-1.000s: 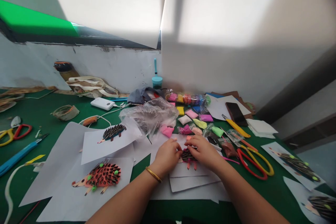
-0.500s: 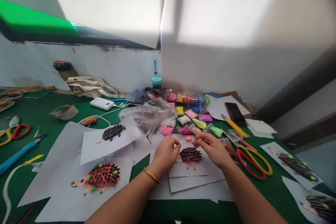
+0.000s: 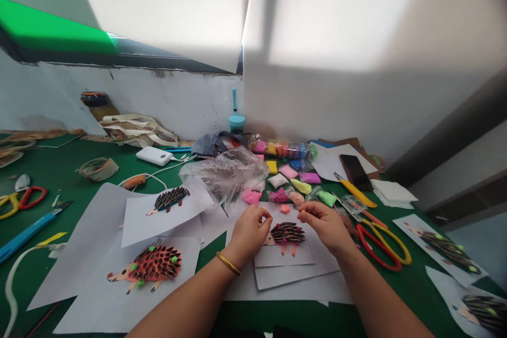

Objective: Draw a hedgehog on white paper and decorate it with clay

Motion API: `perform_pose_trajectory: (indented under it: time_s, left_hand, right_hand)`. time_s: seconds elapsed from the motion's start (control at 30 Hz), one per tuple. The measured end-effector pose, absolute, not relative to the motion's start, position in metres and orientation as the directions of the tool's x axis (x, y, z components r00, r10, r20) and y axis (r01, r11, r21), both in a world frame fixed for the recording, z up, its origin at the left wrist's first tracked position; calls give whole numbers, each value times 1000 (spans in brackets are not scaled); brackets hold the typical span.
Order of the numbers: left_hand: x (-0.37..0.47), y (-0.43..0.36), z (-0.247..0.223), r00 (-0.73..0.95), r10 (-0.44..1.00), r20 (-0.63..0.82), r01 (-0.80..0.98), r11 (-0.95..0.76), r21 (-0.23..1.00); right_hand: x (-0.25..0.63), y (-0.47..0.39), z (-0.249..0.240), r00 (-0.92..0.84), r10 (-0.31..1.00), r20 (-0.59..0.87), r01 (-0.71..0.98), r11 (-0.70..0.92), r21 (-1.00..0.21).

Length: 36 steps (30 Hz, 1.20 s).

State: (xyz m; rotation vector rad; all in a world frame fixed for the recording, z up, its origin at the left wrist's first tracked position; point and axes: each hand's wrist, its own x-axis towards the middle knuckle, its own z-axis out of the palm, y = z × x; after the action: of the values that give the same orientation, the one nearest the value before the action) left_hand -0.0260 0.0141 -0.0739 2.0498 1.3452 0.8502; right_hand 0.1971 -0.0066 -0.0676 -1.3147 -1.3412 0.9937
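My left hand [image 3: 249, 231], with a gold bangle at the wrist, is above the left edge of a white card. Its thumb and forefinger are pinched together; anything between them is too small to make out. My right hand [image 3: 324, 224] pinches too, over the card's right side, its fingertips on something tiny that I cannot identify. Between the hands on the card lies a clay hedgehog [image 3: 288, 234] with dark spines, magenta dots and pink legs. A small coral clay lump [image 3: 284, 209] sits just beyond it. More paper sheets lie under the card.
Clay packets [image 3: 301, 186] and a crumpled plastic bag [image 3: 225, 171] lie behind my hands. Red-and-yellow scissors [image 3: 386, 243], a yellow cutter [image 3: 358, 193] and a phone [image 3: 355, 171] are at right. Another clay hedgehog [image 3: 152, 264] on paper, a blue-handled tool [image 3: 27, 235] and a power bank [image 3: 154, 156] are at left.
My right hand has shifted slightly to the right, away from my left, and its fingers have drawn closer together. My left hand stays almost in place.
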Motion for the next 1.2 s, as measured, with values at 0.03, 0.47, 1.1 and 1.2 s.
perform_pose_trajectory:
  time_s: [0.03,0.47,1.1,1.2]
  left_hand:
    - [-26,14,-74,302,930,209,587,-354,728]
    - [-26,15,-75,314,929,197,598,-354,719]
    - [-26,16,-77,316,929,193,609,-355,710]
    - [-27,17,-78,319,929,187,613,-353,707]
  right_hand:
    - [198,-7,-68,65,993,97,212,81,-974]
    - [201,-6,-67,49,998,38,-51,41,-998]
    - [214,-37,-65,138,990,40,258,3,-966]
    - [212,-38,-68,107,994,-11,263,-39,-964]
